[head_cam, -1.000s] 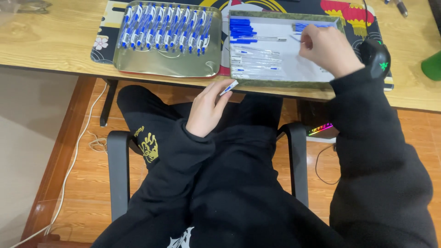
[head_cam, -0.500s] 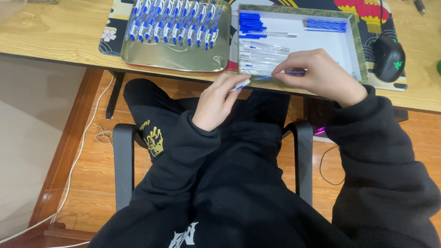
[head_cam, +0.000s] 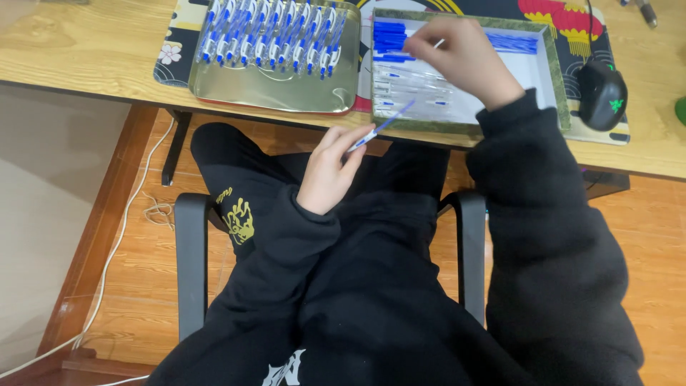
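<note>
Your left hand (head_cam: 330, 171) sits low, just below the desk edge over your lap, fingers pinched on a thin blue pen refill (head_cam: 382, 127). Its long axis runs diagonal: near end in your fingertips, far tip pointing up and to the right, just reaching the front rim of the green-edged tray (head_cam: 561, 78). So the tray lies ahead and to the right of that grip, and the refill already aims at it.

Your right hand (head_cam: 461, 57) is inside that tray, over the clear pen barrels (head_cam: 407, 89) lying roughly crosswise on the white base. Fingers curl down and look pressed on something thin & pale near the knuckles; can't tell for sure what's pinched. Blue caps (head_cam: 389, 36) are heaped in the tray's far left corner, loose refills (head_cam: 511, 43) at the far right.

Right hand is clearly nearer the barrels; left is nearer you, w/ the refill. The gold tray (head_cam: 279, 93) of finished pens (head_cam: 271, 36) is to the left, well apart from both hands. Mouse (head_cam: 602, 93) sits just right of the green-edged tray.
</note>
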